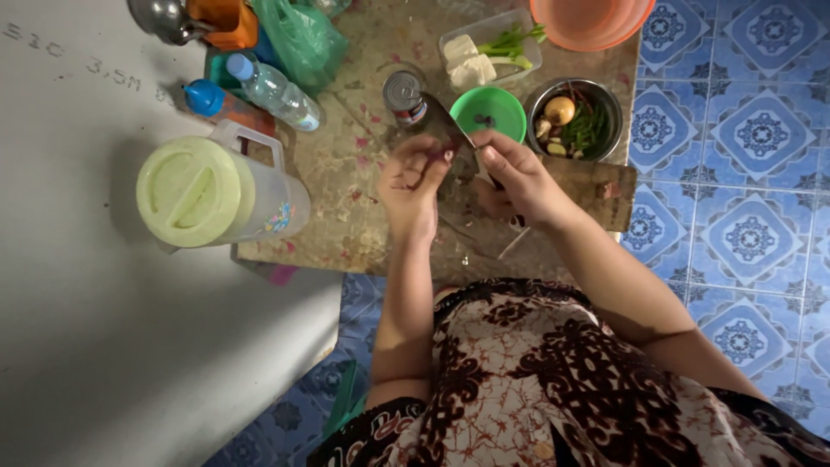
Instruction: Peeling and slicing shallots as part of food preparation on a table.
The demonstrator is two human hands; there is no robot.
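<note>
Seen from above, a person in a brown-and-cream patterned garment works over a worn, stained wooden board (346, 207) that fills the upper centre of the frame and lies on a floor of blue-and-white patterned tiles (735, 173); a plain pale grey wall (95, 329) takes up the whole left side. At centre frame, the left hand (413, 177) pinches a small reddish-purple piece (446, 156) (too small to identify) between curled fingers, while the right hand (517, 183) is clenched around the handle of a knife (448, 121) whose dark blade angles toward the upper left, its edge close to the piece. Just above the hands stands a small round can (404, 93) with a silver top and a red band, and right of it a green bowl (488, 112). Farther right sits a steel bowl (573, 117) of green chillies and other vegetables. At top centre is a clear rectangular tub (489, 47) holding pale blocks and green stalks, with an orange basin (592, 22) in the upper right corner. Left of centre stands a translucent jug (216, 195) with a pale green lid. Above it lie 2 blue-capped bottles, 1 clear (275, 91) and 1 orange-bodied (220, 104), and a green plastic bag (301, 39).
</note>
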